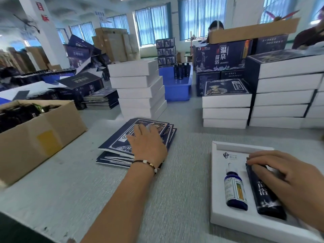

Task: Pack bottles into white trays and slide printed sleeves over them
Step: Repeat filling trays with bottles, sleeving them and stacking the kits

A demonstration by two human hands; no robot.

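Nearest, at about four o'clock on the tabletop [175,199], a white tray [216,199] lies open with a blue dropper bottle [235,190] bedded in its left slot and a dark tube-like bottle [263,192] in the slot beside it. The right hand [287,179] rests on that dark bottle, fingers bent over its top end, seemingly pressing it home. So this tray looks filled, but has no sleeve yet. Toward twelve o'clock the left hand [147,142] lies flat, fingers spread, on a pile of flat printed sleeves [115,148]; I'd judge one is about to be taken. At nine o'clock stands an open cardboard box [40,137] of dark items, hard to make out. Farther off, at twelve, a stack of white trays [138,88] waits; at two o'clock rise sleeved boxes [280,95], apparently finished. Nothing lies between the sleeve pile and the tray.
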